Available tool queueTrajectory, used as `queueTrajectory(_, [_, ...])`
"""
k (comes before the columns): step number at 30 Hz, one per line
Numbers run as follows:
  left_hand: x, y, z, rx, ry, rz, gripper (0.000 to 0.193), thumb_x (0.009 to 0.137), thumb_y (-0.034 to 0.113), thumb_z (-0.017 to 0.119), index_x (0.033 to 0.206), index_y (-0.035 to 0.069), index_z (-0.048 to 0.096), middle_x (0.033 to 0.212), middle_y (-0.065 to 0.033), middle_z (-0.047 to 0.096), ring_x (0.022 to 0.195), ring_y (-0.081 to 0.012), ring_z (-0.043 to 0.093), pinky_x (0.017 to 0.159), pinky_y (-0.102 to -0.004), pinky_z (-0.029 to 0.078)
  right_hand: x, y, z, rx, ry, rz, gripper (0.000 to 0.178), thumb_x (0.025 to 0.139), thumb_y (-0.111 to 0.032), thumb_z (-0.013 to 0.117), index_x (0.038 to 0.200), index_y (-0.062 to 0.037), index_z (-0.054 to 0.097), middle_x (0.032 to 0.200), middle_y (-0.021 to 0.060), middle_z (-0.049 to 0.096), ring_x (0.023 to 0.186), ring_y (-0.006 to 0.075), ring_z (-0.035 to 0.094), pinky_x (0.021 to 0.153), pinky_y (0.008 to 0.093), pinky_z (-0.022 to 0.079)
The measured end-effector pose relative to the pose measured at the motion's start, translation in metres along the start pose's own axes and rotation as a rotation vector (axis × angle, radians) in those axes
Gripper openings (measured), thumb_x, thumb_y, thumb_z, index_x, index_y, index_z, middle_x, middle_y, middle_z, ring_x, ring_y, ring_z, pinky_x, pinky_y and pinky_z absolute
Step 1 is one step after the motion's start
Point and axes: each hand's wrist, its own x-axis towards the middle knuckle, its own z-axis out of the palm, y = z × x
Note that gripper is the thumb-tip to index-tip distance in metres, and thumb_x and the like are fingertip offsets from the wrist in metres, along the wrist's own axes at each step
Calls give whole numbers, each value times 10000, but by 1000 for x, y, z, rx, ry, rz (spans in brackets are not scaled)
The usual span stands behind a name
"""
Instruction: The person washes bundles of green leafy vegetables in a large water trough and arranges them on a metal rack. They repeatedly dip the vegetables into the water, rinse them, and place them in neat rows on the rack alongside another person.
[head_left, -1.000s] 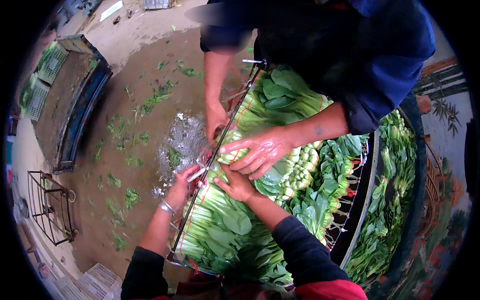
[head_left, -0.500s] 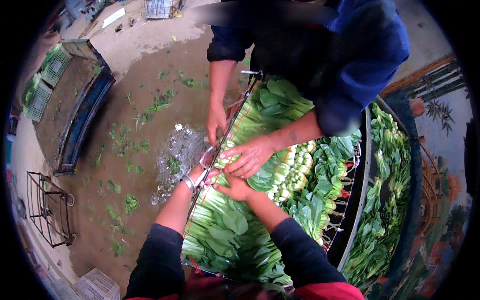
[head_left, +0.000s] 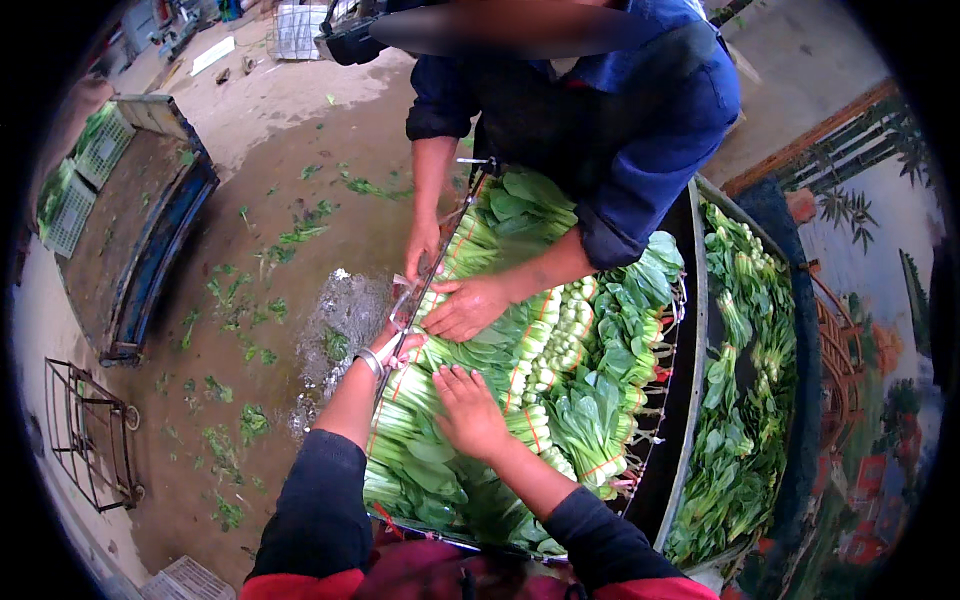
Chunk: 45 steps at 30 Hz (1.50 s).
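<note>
Bundles of leafy greens with pale stalks, like bok choy (head_left: 425,465), bound with red bands, fill a thin-framed rack (head_left: 463,225). My left hand (head_left: 392,345), a bracelet on its wrist, is closed at the rack's left edge. Its fingers are partly hidden, so what it grips there is unclear. My right hand (head_left: 470,410) lies flat on the greens with its fingers stretched out, holding nothing. Across from me, a person has one hand (head_left: 423,247) at the same edge by a small pale piece (head_left: 402,295), and the other hand (head_left: 467,305) pressed on the stalks.
A dark trough (head_left: 688,370) holding more greens (head_left: 740,400) runs along the right. At left stand a blue-sided cart bed (head_left: 165,245) with crates (head_left: 68,215) and a metal frame trolley (head_left: 90,430). Loose leaves (head_left: 253,422) litter the wet floor, with a white crate (head_left: 185,582) at lower left.
My right hand has drawn back from beside the other person's hand and flattened on the greens. My left hand stays at the edge. The other person has leaned left as the view shifted.
</note>
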Motion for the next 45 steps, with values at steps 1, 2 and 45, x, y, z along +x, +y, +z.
queueTrajectory(1, [1, 2, 2, 0, -2, 1, 726, 902, 231, 813, 1439, 144, 332, 848, 7, 515, 471, -51, 400, 353, -222, 286, -4, -2, 2, 7, 29, 10, 766, 873, -279, 722, 1530, -22, 423, 1581, 165, 439, 1457, 361, 415, 1227, 540, 282])
queueTrajectory(2, [2, 4, 5, -1, -5, 2, 755, 908, 221, 804, 1463, 141, 298, 880, 0, 514, 482, -51, 405, 352, -222, 283, -8, -1, 3, 0, 39, 11, 732, 877, -254, 711, 1518, -26, 439, 1566, 165, 457, 1452, 361, 422, 1226, 540, 286])
queueTrajectory(45, [-119, -40, 99, 1397, 407, 598, 946, 880, 311, 680, 1618, -26, 192, 1716, -212, 121, 1594, -368, 96, 1291, -507, 67, -73, 6, -38, 703, 517, 654, 146, 855, -175, 758, 963, -82, 731, 980, 124, 726, 869, 315, 719, 796, 421, 566])
